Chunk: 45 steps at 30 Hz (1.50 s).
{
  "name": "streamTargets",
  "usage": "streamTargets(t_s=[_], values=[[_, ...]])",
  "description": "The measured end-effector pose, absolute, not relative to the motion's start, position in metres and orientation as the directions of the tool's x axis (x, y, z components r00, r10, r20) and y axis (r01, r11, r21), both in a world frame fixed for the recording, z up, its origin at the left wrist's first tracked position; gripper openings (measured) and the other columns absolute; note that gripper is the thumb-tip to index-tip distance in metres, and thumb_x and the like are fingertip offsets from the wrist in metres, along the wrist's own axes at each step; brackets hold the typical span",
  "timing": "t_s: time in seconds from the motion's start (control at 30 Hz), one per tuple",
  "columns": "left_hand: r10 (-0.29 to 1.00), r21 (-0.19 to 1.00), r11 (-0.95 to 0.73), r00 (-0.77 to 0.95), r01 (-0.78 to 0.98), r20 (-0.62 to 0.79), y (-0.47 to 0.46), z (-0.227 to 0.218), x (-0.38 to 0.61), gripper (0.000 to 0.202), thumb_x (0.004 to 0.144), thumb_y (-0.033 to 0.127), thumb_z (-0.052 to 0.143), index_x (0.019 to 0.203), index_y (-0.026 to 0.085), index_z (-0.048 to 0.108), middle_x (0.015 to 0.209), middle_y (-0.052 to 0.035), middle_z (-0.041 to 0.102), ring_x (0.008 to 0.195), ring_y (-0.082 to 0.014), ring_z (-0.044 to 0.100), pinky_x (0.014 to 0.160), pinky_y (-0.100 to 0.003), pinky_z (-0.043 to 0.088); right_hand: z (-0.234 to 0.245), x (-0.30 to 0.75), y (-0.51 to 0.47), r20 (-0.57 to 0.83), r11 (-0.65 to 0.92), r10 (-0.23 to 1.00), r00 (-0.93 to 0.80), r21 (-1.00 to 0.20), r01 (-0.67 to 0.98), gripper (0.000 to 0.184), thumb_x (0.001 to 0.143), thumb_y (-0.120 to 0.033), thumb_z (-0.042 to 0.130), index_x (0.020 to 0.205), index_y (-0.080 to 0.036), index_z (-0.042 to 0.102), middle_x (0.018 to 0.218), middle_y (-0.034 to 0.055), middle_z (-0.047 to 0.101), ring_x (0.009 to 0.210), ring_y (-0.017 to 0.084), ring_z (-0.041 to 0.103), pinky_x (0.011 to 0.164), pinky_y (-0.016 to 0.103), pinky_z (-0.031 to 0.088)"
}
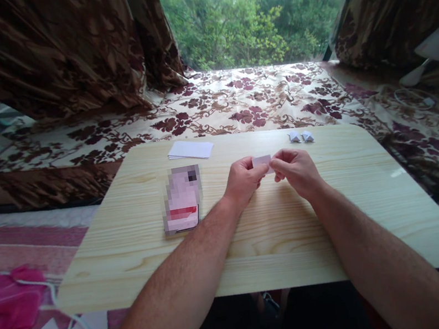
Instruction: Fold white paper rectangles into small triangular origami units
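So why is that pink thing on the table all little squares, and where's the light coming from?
Head view: the pink thing is blocked out in squares, not out of focus; soft daylight comes from the window behind; the table edges bow from the wide lens; the white paper pinched between left hand and right hand looks sharp.

We can read no text, number or brand anywhere; the phone (182,200) on the table (337,212) is blurred to blocks of pink and red, and the small paper (261,161) and the stacked sheets (190,149) show plain white
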<state>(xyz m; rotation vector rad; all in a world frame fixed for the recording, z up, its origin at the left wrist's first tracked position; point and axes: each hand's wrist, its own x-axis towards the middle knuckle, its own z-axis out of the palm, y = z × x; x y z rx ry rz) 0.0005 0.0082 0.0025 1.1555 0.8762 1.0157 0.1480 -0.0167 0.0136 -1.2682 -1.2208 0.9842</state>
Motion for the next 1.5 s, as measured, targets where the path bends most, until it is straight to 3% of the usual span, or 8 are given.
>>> streamTargets(t_s=[0.23, 0.4, 0.63, 0.87, 1.3, 1.5], values=[[0.929, 0.974, 0.096, 0.37, -0.205, -0.014, 0.0088, 0.0031, -0.0023, 0.018, 0.066, 0.024, 0.071, 0.064, 0.016, 0.056, 0.052, 0.0041, 0.05, 0.045, -0.0059, 0.038, 0.045, -0.023, 0.024, 0.0131, 0.1539, -0.0177, 0.169, 0.165, 0.986, 0.012, -0.973, 0.16, 0.014, 0.077, -0.026, 0.066, 0.068, -0.017, 0.061, 0.053, -0.0038, 0.057, 0.046, 0.008, 0.046, 0.045, 0.023, 0.037], [0.935, 0.973, 0.098, 0.353, -0.21, -0.018, 0.0076, 0.0046, -0.001, 0.019, 0.065, 0.023, 0.072, 0.061, 0.016, 0.055, 0.05, 0.0045, 0.048, 0.045, -0.0058, 0.038, 0.046, -0.023, 0.023, 0.0166, 0.1536, -0.0197, 0.216, 0.207, 0.976, 0.017, -0.95, 0.233, 0.015, 0.077, -0.025, 0.066, 0.066, -0.017, 0.061, 0.053, -0.0035, 0.056, 0.047, 0.009, 0.045, 0.045, 0.023, 0.031], [0.946, 0.968, 0.098, 0.323, -0.231, -0.019, 0.0085, 0.0032, 0.0005, 0.02, 0.066, 0.024, 0.072, 0.061, 0.016, 0.055, 0.051, 0.0042, 0.048, 0.045, -0.0057, 0.038, 0.045, -0.023, 0.023, 0.0173, 0.1543, -0.0201, 0.219, 0.205, 0.974, 0.057, -0.961, 0.188, 0.017, 0.079, -0.029, 0.069, 0.068, -0.017, 0.064, 0.051, -0.0033, 0.056, 0.046, 0.01, 0.048, 0.045, 0.024, 0.035], [0.971, 0.903, 0.174, 0.223, -0.394, -0.089, 0.0117, 0.0071, 0.0006, 0.024, 0.063, 0.026, 0.077, 0.068, 0.016, 0.056, 0.057, 0.0037, 0.051, 0.046, -0.0048, 0.038, 0.043, -0.02, 0.024, 0.0198, 0.1528, -0.018, 0.176, 0.169, 0.98, 0.092, -0.983, 0.076, 0.023, 0.078, -0.039, 0.071, 0.08, -0.017, 0.068, 0.059, -0.0033, 0.058, 0.049, 0.01, 0.049, 0.045, 0.024, 0.045], [0.965, 0.932, 0.147, 0.254, -0.331, -0.062, 0.0096, 0.0042, 0.0004, 0.029, 0.069, 0.037, 0.077, 0.065, 0.016, 0.056, 0.051, 0.0039, 0.049, 0.046, -0.0063, 0.04, 0.044, -0.021, 0.027, 0.0173, 0.152, -0.0174, 0.148, 0.139, 0.987, 0.062, -0.982, 0.129, 0.02, 0.076, -0.032, 0.07, 0.066, -0.017, 0.062, 0.055, -0.0041, 0.057, 0.046, 0.008, 0.048, 0.045, 0.022, 0.04], [0.931, 0.931, 0.201, 0.354, -0.304, -0.085, 0.0105, 0.0072, -0.0027, 0.026, 0.065, 0.032, 0.08, 0.068, 0.014, 0.061, 0.052, 0.0039, 0.049, 0.045, -0.0044, 0.036, 0.044, -0.02, 0.023, 0.0172, 0.1529, -0.0173, 0.137, 0.131, 0.989, 0.046, -0.984, 0.119, 0.018, 0.075, -0.028, 0.069, 0.063, -0.017, 0.061, 0.05, -0.0053, 0.053, 0.044, 0.007, 0.044, 0.044, 0.021, 0.036]])
